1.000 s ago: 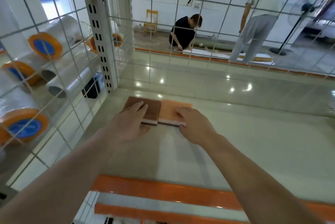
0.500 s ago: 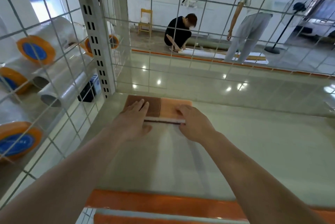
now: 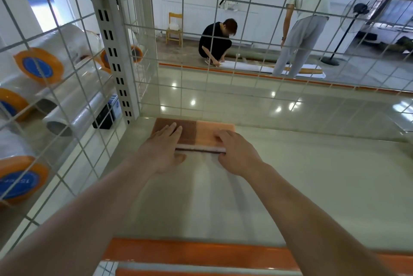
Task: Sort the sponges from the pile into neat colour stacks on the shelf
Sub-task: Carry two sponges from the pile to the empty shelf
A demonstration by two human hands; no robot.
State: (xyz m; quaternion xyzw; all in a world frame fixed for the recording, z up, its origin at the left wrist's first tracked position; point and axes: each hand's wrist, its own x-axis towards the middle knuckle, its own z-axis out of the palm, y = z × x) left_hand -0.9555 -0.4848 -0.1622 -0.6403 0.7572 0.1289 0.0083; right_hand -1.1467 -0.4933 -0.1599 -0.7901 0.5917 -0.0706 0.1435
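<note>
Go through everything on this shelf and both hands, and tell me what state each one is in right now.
Brown sponge: flat on the shelf, left, touching the orange one.
Orange sponge: flat, right of the brown.
Left hand: fingers straight, resting on the brown sponge.
Right hand: resting on the orange sponge's near edge.
Shelf: glossy.

Both hands cover the sponges' near corners, so can't tell how many layers; roll labels too blurry to read.
</note>
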